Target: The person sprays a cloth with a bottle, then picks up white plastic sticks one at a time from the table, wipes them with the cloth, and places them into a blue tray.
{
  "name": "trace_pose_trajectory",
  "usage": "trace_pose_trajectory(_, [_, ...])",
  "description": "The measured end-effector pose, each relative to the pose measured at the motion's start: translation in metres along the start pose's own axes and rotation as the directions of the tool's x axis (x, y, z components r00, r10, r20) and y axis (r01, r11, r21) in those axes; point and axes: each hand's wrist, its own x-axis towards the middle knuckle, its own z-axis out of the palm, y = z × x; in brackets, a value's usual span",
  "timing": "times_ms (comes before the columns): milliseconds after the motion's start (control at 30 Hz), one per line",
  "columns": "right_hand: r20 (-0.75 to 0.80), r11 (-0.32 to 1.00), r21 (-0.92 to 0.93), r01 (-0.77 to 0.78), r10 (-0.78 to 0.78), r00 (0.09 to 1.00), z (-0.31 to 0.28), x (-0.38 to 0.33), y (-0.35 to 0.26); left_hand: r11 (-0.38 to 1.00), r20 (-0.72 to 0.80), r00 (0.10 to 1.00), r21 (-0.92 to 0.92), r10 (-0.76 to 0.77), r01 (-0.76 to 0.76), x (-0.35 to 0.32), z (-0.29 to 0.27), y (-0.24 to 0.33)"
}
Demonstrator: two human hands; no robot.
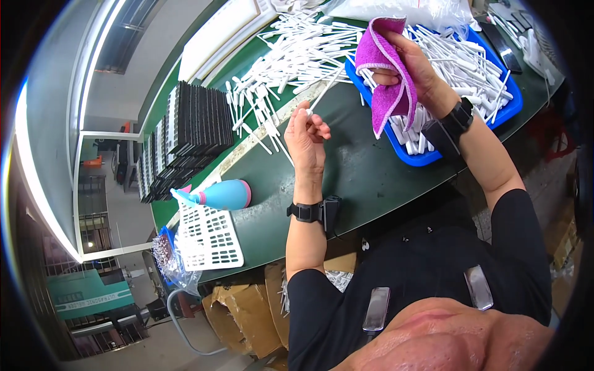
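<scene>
My left hand (305,137) is closed in a pinch on the end of a thin white plastic stick (323,93), which slants up and away to the right over the table. A purple cloth (396,106) with a pale stitched edge hangs folded from my right hand (419,69), whose fingers are wrapped round it. Under the cloth and right hand stands a blue tray (416,159) heaped with white plastic sticks (455,62). More of the same white sticks (297,52) lie in a loose pile on the table beyond my left hand.
Stacked black ridged trays (195,117) stand at the left on the green table (266,179). Nearer lie a blue spray bottle (223,195) and a white perforated basket (210,238). A clear plastic bag (402,11) sits at the back. Cardboard boxes (244,315) stand below the table.
</scene>
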Motion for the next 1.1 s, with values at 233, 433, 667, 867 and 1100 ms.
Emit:
trace_pose_trajectory(233, [-0.014,1.000,-0.006,0.011,-0.011,1.000,0.000,-0.001,0.000,1.000,-0.006,1.000,-0.019,0.017,-0.017,0.001,0.000,0.000])
trace_pose_trajectory(433, [0.002,1.000,0.000,0.000,0.000,1.000,-0.005,0.001,-0.001,0.998,0.002,0.999,0.032,0.048,-0.048,0.001,-0.005,-0.001])
trace_pose_trajectory(667, [-0.357,0.992,-0.089,-0.088,0.051,0.933,0.018,0.001,0.022,0.988,-0.106,0.987,-0.083,0.118,-0.127,-0.005,0.028,0.002])
trace_pose_trajectory(867, [-0.312,0.964,-0.250,-0.086,0.004,0.950,0.027,-0.005,0.058,0.953,0.180,0.972,0.237,0.150,-0.191,-0.015,0.063,-0.026])
trace_pose_trajectory(1100, [0.096,0.979,0.198,-0.044,0.025,0.995,-0.043,0.005,0.017,0.891,0.506,0.751,0.085,-0.424,0.446,-0.039,0.070,-0.028])
